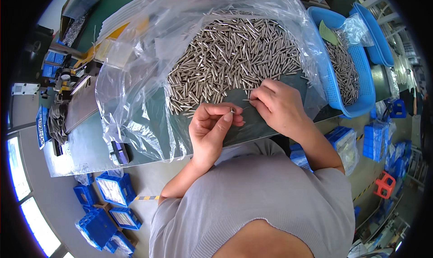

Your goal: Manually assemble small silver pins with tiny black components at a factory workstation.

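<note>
I see a small metal pin (pixel 232 109) pinched at the fingertips of my left hand (pixel 212 127), held just above the near edge of the dark green tabletop (pixel 149 118). The left hand is curled closed around it. My right hand (pixel 277 105) sits just beside it, fingers bent and closed on a thin wire-like piece (pixel 246 100) at the near fringe of the pile of metal pins (pixel 230 55). That pile lies spread on a clear plastic sheet (pixel 131 73) covering the tabletop. To the right stands a blue plastic basket (pixel 356 77) holding more pins, with a second blue basket (pixel 376 37) behind it. Blue plastic crates (pixel 112 190) sit on the floor to my left, and more blue boxes (pixel 376 140) to my right.
</note>
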`<state>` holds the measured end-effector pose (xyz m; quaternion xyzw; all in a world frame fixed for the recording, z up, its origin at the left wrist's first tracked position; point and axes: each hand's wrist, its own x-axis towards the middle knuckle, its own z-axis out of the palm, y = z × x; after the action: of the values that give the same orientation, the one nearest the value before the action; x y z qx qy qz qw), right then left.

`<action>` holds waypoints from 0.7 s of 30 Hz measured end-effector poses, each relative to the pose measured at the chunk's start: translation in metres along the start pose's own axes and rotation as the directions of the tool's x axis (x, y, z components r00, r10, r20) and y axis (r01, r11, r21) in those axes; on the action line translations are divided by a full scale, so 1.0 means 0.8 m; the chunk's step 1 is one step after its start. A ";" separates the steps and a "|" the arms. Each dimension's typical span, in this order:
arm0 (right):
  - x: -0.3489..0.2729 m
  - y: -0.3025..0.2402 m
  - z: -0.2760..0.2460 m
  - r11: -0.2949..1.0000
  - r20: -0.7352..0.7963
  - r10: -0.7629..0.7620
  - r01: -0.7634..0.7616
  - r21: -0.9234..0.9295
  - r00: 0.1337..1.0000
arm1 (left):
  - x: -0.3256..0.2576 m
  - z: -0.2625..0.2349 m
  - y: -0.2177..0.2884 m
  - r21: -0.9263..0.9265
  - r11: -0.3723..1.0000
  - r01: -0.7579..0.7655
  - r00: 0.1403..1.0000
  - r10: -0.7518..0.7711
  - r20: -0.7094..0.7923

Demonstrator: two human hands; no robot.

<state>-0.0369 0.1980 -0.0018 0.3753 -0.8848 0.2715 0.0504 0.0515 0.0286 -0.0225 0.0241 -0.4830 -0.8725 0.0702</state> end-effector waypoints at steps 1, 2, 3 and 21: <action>0.002 -0.001 0.000 1.000 -0.001 -0.004 0.004 0.003 1.000 | 0.000 0.000 0.000 0.003 1.000 0.001 1.000 -0.001 -0.002; 0.004 -0.003 -0.002 0.996 -0.016 0.011 -0.010 0.085 1.000 | 0.001 0.000 0.000 0.006 1.000 0.003 1.000 -0.003 -0.003; 0.006 -0.005 -0.004 0.986 -0.030 0.028 -0.022 0.166 0.999 | 0.001 0.000 0.000 0.009 1.000 0.000 1.000 0.000 -0.006; 0.020 -0.017 -0.014 0.858 0.038 -0.038 0.013 0.513 0.999 | -0.001 0.002 -0.001 0.070 0.997 0.040 0.999 -0.040 0.000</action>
<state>-0.0401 0.1858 0.0189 0.3931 -0.7766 0.4875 -0.0682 0.0521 0.0303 -0.0224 0.0356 -0.5129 -0.8561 0.0516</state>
